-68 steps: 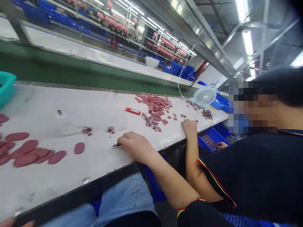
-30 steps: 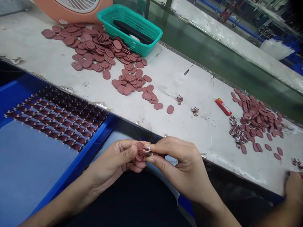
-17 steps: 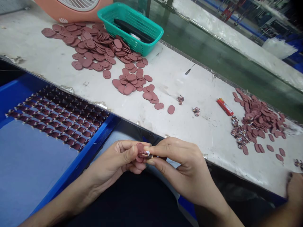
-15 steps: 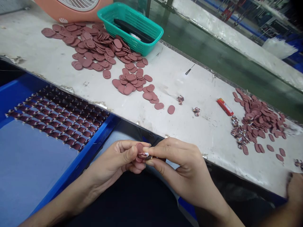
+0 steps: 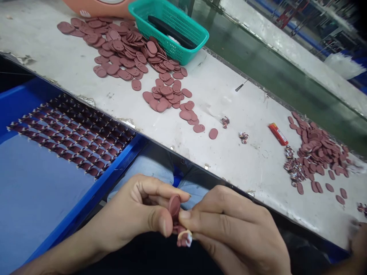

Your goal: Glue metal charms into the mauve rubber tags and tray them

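As fingers [image 5: 160,189] curl, left hand [image 5: 134,214], right hand [image 5: 237,233], both pinching oval disc [image 5: 174,205]

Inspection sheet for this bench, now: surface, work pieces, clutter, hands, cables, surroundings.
Surface: worn white bench top, scuffed, with a chipped front edge.
Job's things: reddish-brown flat oval piece and small white-tipped part, held together over the lap; loose piles of oval pieces on the bench; blue plastic tray holding rows of dark-red pieces.
Clutter: teal mesh basket, small red rectangular item, thin metal tool, small scraps.
Grippers: left hand pinches the oval piece; right hand presses the white-tipped part against it.
Cables: nothing seen.
Surroundings: green conveyor belt behind the bench; another person's hand at the far right.
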{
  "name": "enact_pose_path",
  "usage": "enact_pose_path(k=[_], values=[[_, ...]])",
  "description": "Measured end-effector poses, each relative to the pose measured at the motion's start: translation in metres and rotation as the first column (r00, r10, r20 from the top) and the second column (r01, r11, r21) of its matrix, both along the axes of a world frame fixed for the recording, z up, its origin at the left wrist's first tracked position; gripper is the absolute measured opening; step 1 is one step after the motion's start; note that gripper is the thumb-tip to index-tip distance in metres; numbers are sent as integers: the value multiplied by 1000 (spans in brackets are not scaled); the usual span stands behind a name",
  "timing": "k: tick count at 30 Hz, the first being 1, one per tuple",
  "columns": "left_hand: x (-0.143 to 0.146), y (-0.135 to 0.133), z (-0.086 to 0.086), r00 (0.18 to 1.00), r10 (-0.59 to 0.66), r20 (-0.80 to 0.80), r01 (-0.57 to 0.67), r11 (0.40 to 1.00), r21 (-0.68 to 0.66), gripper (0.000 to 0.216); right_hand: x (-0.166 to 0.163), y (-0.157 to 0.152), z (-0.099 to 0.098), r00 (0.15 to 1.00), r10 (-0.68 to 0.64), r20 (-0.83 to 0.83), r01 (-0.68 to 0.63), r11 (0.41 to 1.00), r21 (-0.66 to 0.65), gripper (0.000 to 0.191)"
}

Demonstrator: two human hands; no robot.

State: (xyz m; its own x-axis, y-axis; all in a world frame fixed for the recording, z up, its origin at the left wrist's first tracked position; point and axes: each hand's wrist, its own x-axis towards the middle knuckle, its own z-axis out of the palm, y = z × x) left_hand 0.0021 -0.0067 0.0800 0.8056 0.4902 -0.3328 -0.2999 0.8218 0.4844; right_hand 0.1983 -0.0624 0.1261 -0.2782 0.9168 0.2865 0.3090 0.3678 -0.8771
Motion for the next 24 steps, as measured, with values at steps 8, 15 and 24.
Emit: enact_pose_path(k=[8,15,24], values=[[3,1,-8,993,41,-112,-41,999,-1,27,1,9,0,999,4,33,-4,1000,-18,26],[4,1,-16,990,40,-132,-41,999,1,36,3,13,-5,998,-27,59,32,996,-78,36],[3,-3,-8,992,82,-95,-82,997,5,24,5,5,-2,995,-28,95,26,1000,17,23]])
